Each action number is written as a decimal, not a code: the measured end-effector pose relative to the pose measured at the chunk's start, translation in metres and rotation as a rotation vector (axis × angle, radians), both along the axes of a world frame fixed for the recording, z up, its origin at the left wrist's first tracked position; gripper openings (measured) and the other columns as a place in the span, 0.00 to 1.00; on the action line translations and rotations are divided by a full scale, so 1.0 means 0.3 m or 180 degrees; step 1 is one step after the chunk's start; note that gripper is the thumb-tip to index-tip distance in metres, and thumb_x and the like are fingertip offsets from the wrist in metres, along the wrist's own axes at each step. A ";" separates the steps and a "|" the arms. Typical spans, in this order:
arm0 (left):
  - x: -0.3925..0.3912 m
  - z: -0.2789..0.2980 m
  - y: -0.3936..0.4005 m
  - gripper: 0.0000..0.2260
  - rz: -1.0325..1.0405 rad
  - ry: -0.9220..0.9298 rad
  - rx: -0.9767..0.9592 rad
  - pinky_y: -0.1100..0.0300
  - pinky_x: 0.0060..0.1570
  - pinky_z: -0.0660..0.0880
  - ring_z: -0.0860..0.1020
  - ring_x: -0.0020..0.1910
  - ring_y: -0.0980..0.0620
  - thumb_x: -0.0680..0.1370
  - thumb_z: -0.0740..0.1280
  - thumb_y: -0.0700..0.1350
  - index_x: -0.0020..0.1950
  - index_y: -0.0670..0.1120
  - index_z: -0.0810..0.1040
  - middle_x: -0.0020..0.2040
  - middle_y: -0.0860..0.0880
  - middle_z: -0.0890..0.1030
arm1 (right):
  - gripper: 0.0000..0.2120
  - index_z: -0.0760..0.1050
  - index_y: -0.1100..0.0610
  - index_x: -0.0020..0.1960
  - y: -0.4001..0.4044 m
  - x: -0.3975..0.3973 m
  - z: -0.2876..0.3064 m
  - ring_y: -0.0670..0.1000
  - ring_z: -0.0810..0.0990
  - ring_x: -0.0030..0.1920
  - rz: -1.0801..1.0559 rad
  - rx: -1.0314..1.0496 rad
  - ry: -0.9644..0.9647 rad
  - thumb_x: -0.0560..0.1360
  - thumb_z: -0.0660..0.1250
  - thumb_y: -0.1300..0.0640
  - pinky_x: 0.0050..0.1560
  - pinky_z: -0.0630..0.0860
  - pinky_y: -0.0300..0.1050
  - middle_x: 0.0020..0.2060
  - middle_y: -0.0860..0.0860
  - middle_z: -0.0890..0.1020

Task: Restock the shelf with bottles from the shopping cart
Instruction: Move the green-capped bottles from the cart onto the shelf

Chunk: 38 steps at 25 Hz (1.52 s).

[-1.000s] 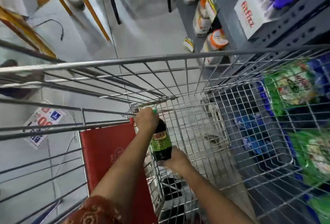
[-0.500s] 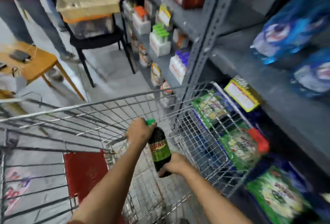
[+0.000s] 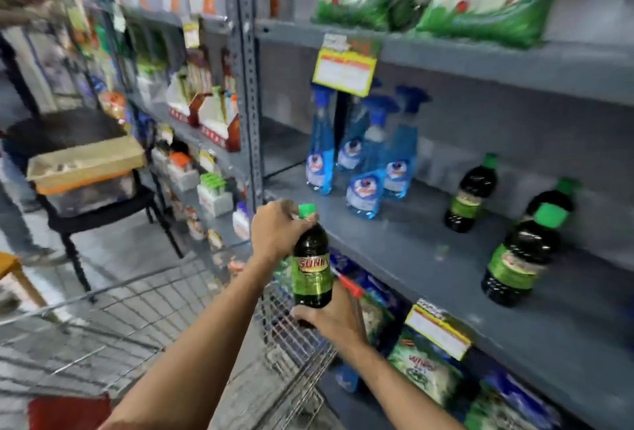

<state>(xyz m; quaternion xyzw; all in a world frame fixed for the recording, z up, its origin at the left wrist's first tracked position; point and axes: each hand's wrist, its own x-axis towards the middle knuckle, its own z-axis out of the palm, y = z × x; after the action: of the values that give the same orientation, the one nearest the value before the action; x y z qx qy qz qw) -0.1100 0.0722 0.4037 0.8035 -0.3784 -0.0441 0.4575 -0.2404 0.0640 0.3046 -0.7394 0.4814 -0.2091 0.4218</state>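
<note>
A dark plastic bottle with a green cap and green "SUNNY" label (image 3: 311, 268) is held upright in the air above the silver wire shopping cart (image 3: 144, 333), just in front of the grey metal shelf (image 3: 404, 258). The left hand (image 3: 276, 234) is wrapped around the bottle's neck, just below the cap. The right hand (image 3: 331, 318) cups its base, fingers curled underneath. On the shelf stand three matching dark bottles (image 3: 521, 258) at the right and four blue spray bottles (image 3: 363, 158) further back.
</note>
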 end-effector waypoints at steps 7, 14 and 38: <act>-0.301 0.163 -0.175 0.17 -0.0680 -0.0164 -0.0483 0.51 0.43 0.74 0.80 0.43 0.40 0.65 0.75 0.55 0.38 0.41 0.79 0.37 0.39 0.83 | 0.24 0.72 0.49 0.47 -0.101 -0.294 0.154 0.55 0.81 0.45 -0.0646 -0.0437 -0.0207 0.57 0.75 0.42 0.40 0.75 0.46 0.40 0.49 0.80; -0.447 0.179 -0.337 0.18 -0.1360 -0.0565 -0.0384 0.51 0.43 0.75 0.80 0.44 0.42 0.68 0.71 0.57 0.43 0.43 0.78 0.39 0.41 0.84 | 0.28 0.74 0.54 0.50 -0.245 -0.385 0.145 0.56 0.82 0.47 -0.1322 -0.0567 -0.0200 0.56 0.76 0.41 0.40 0.75 0.44 0.47 0.54 0.83; -0.424 -0.083 -0.634 0.23 -0.2115 0.0163 -0.0660 0.56 0.51 0.76 0.79 0.51 0.53 0.68 0.73 0.54 0.60 0.48 0.77 0.51 0.51 0.82 | 0.18 0.73 0.60 0.55 -0.510 -0.352 -0.030 0.61 0.77 0.51 -0.2387 -0.1624 -0.0211 0.66 0.71 0.63 0.51 0.72 0.49 0.49 0.59 0.79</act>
<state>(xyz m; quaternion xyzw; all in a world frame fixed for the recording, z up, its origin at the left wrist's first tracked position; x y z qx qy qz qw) -0.2371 -0.1180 0.3788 0.5843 -0.6101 -0.1721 0.5067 -0.3461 -0.0889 0.2956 -0.5872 0.6352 -0.4829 0.1364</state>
